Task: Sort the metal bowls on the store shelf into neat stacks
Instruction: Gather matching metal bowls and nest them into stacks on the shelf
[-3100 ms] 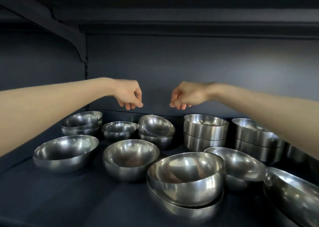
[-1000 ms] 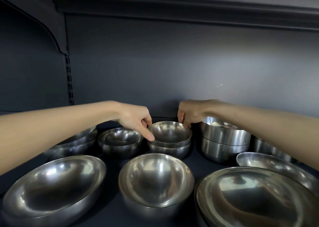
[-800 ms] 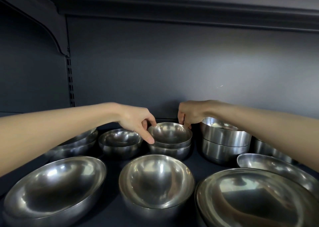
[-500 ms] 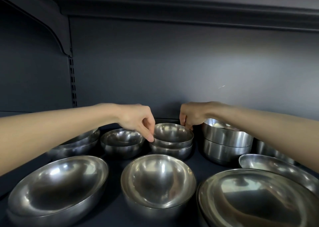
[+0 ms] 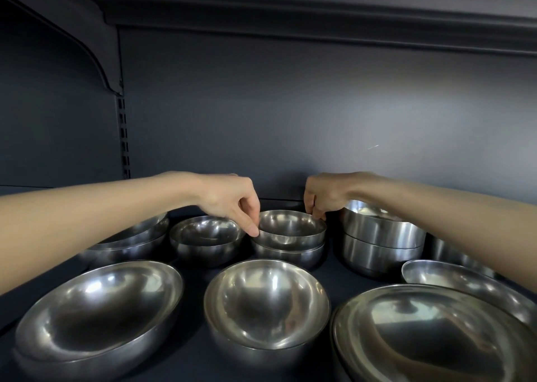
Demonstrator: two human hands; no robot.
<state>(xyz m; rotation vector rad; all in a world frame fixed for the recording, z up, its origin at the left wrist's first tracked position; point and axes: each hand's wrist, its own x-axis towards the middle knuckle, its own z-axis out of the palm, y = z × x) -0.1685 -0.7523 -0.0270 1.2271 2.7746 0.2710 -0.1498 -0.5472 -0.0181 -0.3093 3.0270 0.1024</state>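
Centrally, glossy round steel bowl (image 5: 292, 227) atop twin (image 5: 288, 254)

Forearms reach forward; left hand (image 5: 229, 202) and right hand (image 5: 326, 197), fingers curled down, pinch opposite sides of the top bowl (image 5: 290, 226)

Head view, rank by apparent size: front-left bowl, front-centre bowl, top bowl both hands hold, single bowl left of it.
1. front-left bowl
2. front-centre bowl
3. held top bowl and single bowl: alike, not ranked.
Front two sit nearer the camera, so true sizes unsure.

Head view — close, down onto shelf (image 5: 191, 352)
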